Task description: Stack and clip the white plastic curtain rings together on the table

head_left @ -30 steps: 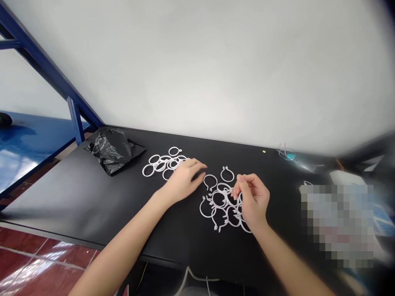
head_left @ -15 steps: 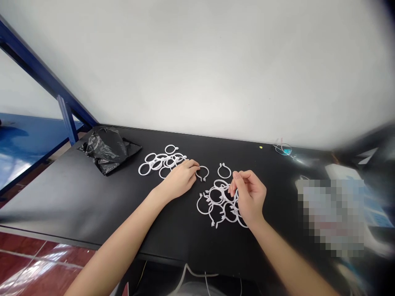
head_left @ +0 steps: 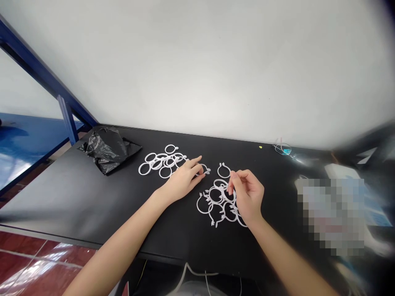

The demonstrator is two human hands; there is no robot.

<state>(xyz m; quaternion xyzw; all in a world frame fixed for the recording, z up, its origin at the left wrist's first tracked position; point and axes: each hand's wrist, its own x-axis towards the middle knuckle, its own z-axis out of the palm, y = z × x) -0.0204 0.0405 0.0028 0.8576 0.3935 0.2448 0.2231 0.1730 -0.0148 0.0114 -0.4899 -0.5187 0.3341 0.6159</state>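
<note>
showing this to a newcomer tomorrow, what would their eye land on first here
Most striking, against the black table, is a loose pile of white plastic rings at centre, right by the right hand, with a second cluster of rings farther left. The left hand pinches a single ring between the two groups. A crumpled black bag lies at the table's far left.

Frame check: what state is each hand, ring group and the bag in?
left hand: fingers closed on held ring
right hand: fingertips pinched over near ring pile, grasp unclear
far ring pile: flat, overlapping
near ring pile: tangled, clasps open
lone ring: flat, unclasped
black bag: crumpled
</note>
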